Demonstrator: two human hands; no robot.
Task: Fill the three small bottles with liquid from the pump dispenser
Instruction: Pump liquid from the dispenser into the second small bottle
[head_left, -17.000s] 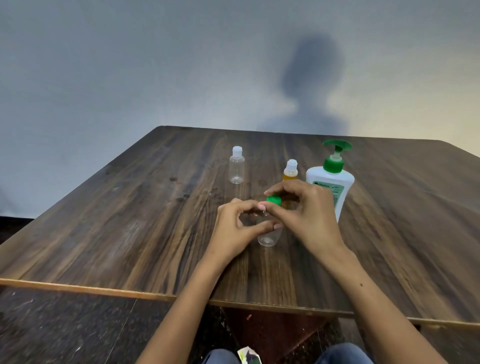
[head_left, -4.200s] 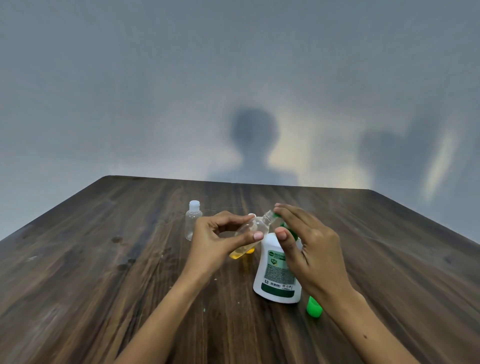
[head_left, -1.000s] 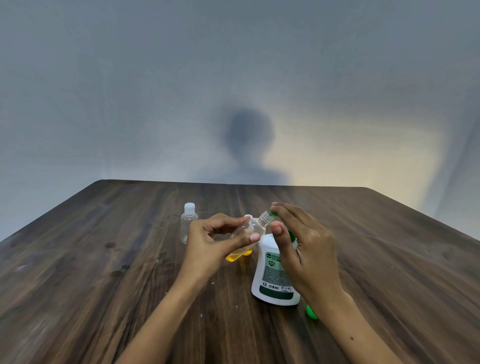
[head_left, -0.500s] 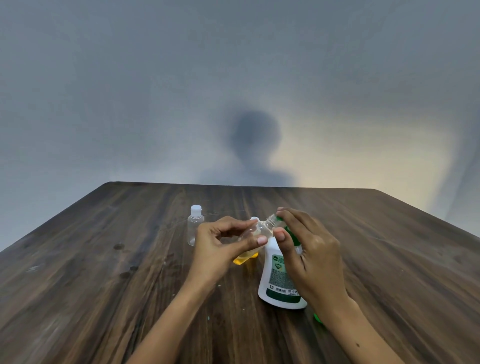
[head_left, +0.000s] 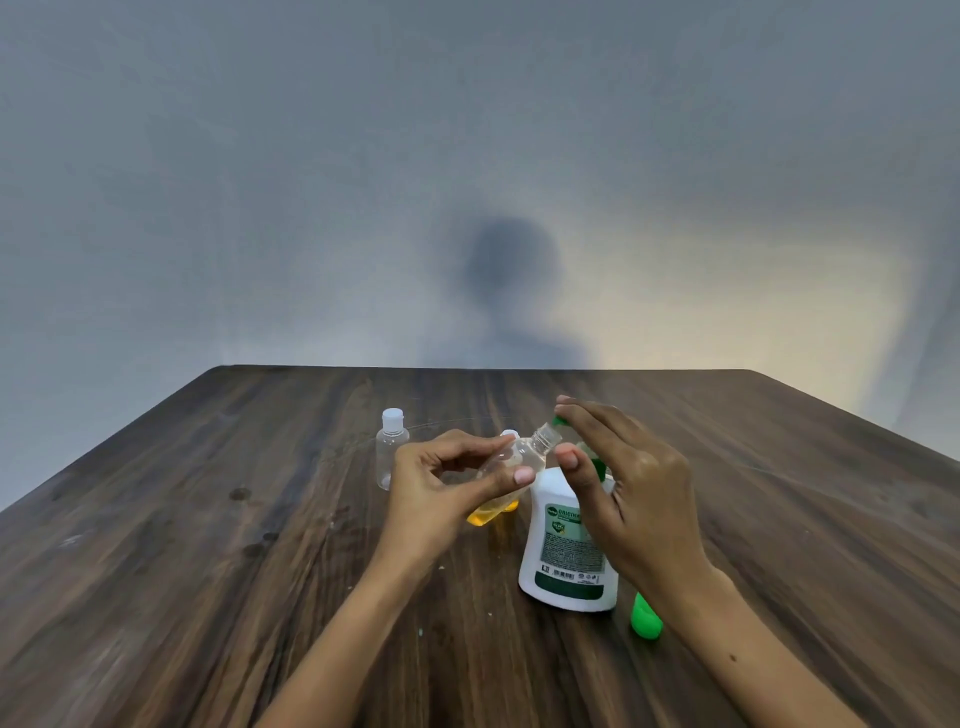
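**Bottle tilted at the pump spout**

Fingers and thumb of the left hand (head_left: 431, 493) are forming a closed grip round a small clear plastic bottle (head_left: 511, 460), which is being held off the bench with its open threaded neck angled up and to the right. A little yellow liquid is sitting in its lower end, just past the palm.

The right hand (head_left: 631, 488) is resting over the green pump head (head_left: 560, 420) of a white pump dispenser bottle with a green label (head_left: 563, 551). Its fingers are lying fairly straight across the pump, with the thumb reaching toward the clear bottle's neck, so this hand is not gripping anything. The dispenser is standing upright on the dark wooden bench (head_left: 208, 571), just right of the held bottle.

A loose green cap (head_left: 644, 618) is lying on the bench just right of the dispenser's base, partly hidden by the right wrist. Farther left, an empty clear bottle with a white cap (head_left: 390, 457) is standing upright. Behind the left hand's fingers, the white cap of a third small bottle (head_left: 509, 434) is peeking out. A person's shadow is falling on the grey wall (head_left: 260, 182) beyond the far edge.
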